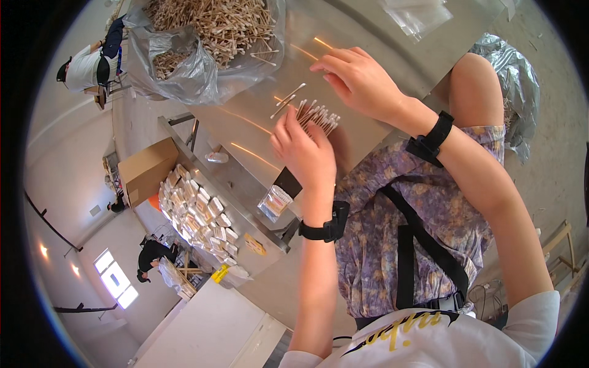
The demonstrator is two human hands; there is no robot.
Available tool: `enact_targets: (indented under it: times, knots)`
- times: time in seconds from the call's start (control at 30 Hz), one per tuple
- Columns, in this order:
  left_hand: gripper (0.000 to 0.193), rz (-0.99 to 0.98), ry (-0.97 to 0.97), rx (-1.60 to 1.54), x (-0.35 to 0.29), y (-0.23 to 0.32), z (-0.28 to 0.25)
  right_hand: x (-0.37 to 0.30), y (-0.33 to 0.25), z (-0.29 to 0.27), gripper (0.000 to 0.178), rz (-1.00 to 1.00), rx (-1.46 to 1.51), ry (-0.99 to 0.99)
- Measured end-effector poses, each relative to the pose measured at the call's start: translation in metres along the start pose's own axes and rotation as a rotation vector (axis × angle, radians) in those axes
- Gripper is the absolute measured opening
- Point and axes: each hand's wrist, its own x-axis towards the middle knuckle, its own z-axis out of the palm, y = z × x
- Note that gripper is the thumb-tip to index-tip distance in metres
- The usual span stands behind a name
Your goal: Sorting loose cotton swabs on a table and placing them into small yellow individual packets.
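Our left hand [302, 150] is closed around a fanned bunch of cotton swabs [317, 116] just above the steel bench [368, 43]. Our right hand [359, 76] hovers open, fingers spread, holding nothing. Two loose swabs [287, 101] lie just beside the bunch.

Person in a white short-sleeved top with yellow lettering, a purple floral apron with black straps and buckle, and black bands on both wrists.
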Motion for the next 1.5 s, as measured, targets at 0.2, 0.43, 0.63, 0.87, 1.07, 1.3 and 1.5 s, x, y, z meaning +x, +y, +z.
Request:
enact_targets:
  times: [0.2,0.43,0.63,0.87,1.07,1.3,1.5]
  knots:
    - [0.094,-0.073,-0.146,0.051,-0.020,0.020,0.037,-0.002,0.001,0.003,0.020,0.015,0.001,-0.017]
    - [0.099,0.019,-0.104,0.128,0.013,-0.006,0.041,-0.007,-0.005,0.005,0.020,-0.017,0.006,-0.034]
    - [0.100,0.051,-0.106,0.153,-0.001,-0.005,0.040,-0.014,-0.011,0.011,0.019,-0.010,0.026,-0.063]
    - [0.100,-0.044,-0.151,0.008,-0.024,0.014,0.028,-0.018,-0.010,0.005,0.022,0.028,0.037,-0.029]
    - [0.100,-0.107,-0.138,0.061,-0.038,0.021,0.026,-0.019,-0.018,-0.014,0.021,0.112,0.052,-0.044]
    - [0.097,-0.018,-0.056,0.132,-0.005,-0.007,0.032,-0.025,-0.057,-0.023,0.023,0.268,0.182,-0.010]
    - [0.099,-0.032,-0.144,0.108,0.004,-0.003,0.021,-0.031,-0.046,-0.012,0.021,0.197,0.147,-0.041]
